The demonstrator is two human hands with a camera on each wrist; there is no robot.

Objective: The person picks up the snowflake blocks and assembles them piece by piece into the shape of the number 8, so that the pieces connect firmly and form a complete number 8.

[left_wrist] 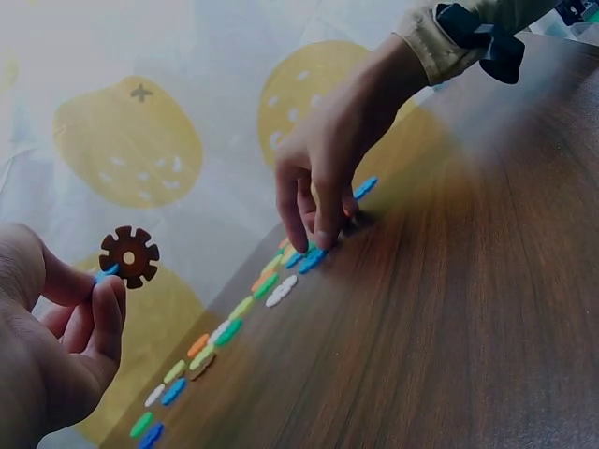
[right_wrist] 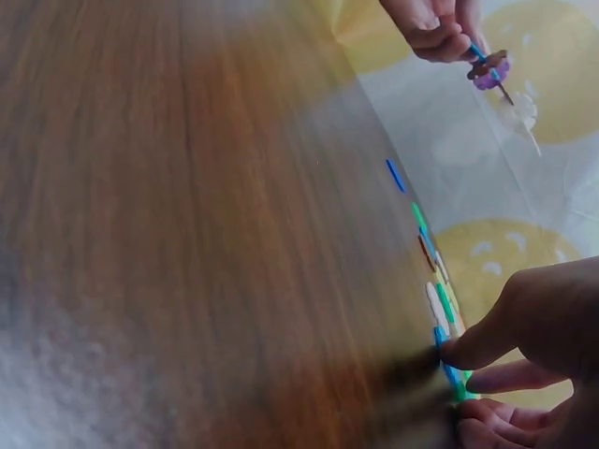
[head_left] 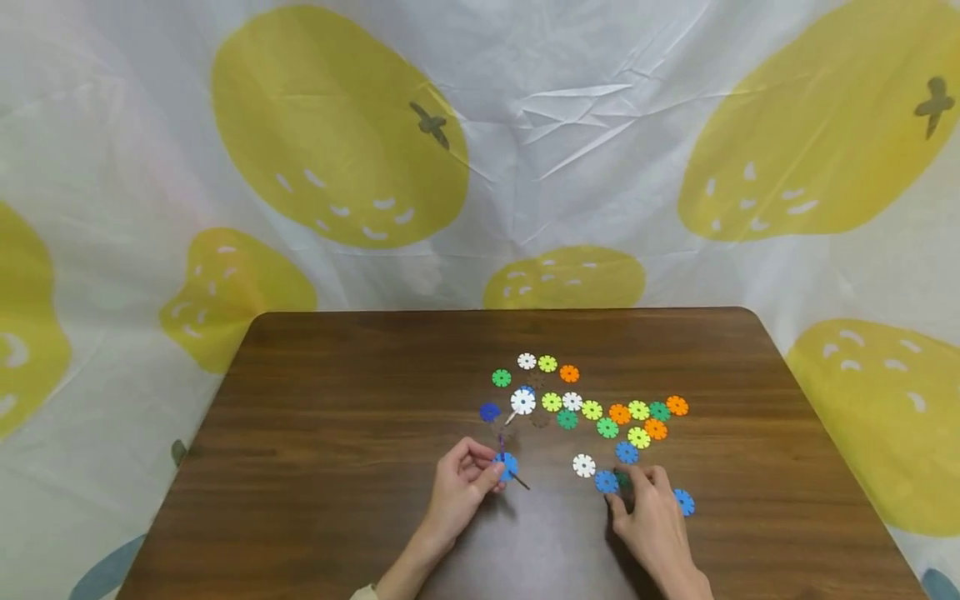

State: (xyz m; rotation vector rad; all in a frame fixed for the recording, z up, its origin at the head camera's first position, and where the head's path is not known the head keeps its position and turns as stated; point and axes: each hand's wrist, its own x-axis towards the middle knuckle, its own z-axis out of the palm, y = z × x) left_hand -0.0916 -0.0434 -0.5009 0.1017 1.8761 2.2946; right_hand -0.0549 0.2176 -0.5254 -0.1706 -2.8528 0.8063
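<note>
Now, across this brown wood-grain table (head_left: 322,467), with a lemon-printed cloth (head_left: 420,275) behind it, lie four orange discs (head_left: 619,414), five yellow discs (head_left: 592,409) and three white discs (head_left: 583,465)! The left hand (head_left: 461,483) pinches a raised blue disc (head_left: 507,467) within a chain of discs (right_wrist: 490,79), off the table; the right hand (head_left: 648,517) bends its fingers down at a flat blue disc (head_left: 606,482), though whether it grips, I can't tell.

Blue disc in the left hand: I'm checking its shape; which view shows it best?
The head view: the blue disc shows much of its face, though the left hand covers part. The left wrist view shows only a sliver; the right wrist view, its thin edge.
</note>
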